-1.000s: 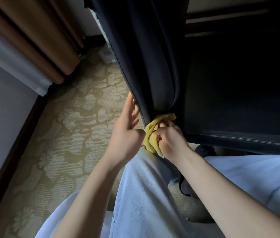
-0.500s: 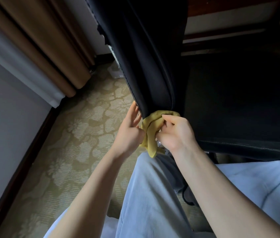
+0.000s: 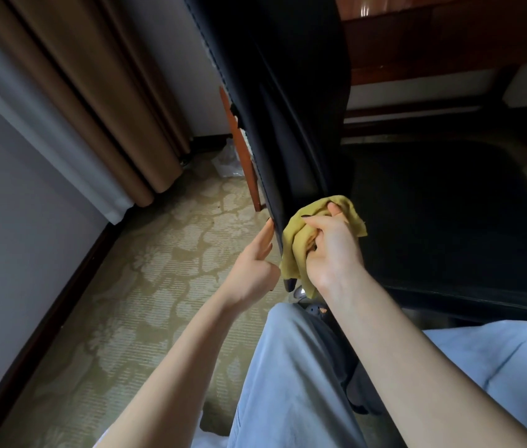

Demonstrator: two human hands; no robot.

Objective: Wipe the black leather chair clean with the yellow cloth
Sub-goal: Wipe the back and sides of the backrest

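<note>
Two hands meet at the lower edge of the black chair (image 3: 288, 108) back. The right hand (image 3: 330, 253) has its fingers curled tight around the bunched yellow cloth (image 3: 292, 253), pressing it on the back's inner face just above the seat (image 3: 449, 221). The left hand (image 3: 252, 266) lies flat, fingers straight, against the outer side of the same edge. Patterned carpet (image 3: 158, 286) lies below, a brown curtain (image 3: 94, 92) hangs at the left, and a wooden desk (image 3: 449, 33) stands beyond.
</note>
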